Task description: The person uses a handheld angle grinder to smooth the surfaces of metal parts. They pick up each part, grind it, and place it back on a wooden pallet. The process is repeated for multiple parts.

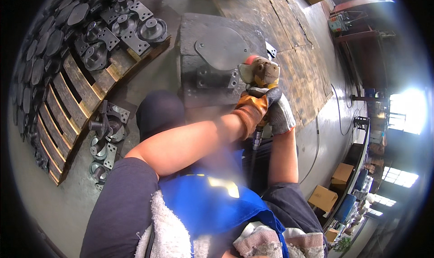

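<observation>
Both my gloved hands are closed around an air grinder (263, 72) with a dirty, worn head and a reddish part at its top. My left hand (252, 105), in an orange-cuffed glove, reaches across from the left. My right hand (281, 114), in a grey knit glove, grips the tool's body beside it. A hose fitting (257, 139) hangs below. The grinder is at the right edge of a dark metal part: a rounded flat plate (221, 47) with a drilled bracket (210, 78) at its near side. That part lies on a black block (190, 32). The grinder's working face is hidden.
At left, a wooden pallet (68, 97) carries many similar metal parts (124, 25). Several more parts (106, 145) lie on the floor beside it. Worn wooden boards (298, 72) cover the floor at right, with a hose (318, 145) and cardboard boxes (323, 198) beyond.
</observation>
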A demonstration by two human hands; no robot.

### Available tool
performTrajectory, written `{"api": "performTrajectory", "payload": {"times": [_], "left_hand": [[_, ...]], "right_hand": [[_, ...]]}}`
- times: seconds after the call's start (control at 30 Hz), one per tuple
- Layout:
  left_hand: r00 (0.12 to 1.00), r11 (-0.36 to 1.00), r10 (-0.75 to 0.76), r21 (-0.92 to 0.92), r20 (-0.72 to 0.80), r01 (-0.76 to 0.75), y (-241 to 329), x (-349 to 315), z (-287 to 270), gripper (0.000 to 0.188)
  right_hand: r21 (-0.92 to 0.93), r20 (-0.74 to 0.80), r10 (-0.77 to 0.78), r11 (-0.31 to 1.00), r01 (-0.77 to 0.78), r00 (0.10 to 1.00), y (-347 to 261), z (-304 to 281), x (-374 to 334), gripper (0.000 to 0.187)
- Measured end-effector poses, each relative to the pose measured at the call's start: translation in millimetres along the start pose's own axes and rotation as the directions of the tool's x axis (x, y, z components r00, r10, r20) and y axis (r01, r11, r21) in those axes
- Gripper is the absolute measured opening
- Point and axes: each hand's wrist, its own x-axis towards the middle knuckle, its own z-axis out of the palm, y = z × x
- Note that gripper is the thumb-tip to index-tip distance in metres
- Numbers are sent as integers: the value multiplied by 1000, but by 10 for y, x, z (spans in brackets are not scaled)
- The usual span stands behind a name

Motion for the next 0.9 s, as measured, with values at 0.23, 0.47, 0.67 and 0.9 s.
{"api": "performTrajectory", "payload": {"times": [0.23, 0.47, 0.67, 0.9], "left_hand": [[990, 989, 137, -50, -14, -138, -185, 5, 273, 41], [986, 942, 169, -296, 6, -160, -238, -90, 314, 41], [960, 770, 245, 575, 134, -277, -540, -316, 251, 45], [947, 881, 121, 407, 299, -240, -301, -441, -459, 58]], "right_hand": [[134, 69, -8, 991, -1, 998, 83, -144, -1, 34], [-440, 99, -107, 887, 140, 989, -63, -5, -47, 31], [-191, 66, 25, 982, -12, 997, 242, -3, 353, 23], [-442, 217, -237, 841, 312, 947, 153, 128, 346, 27]]}}
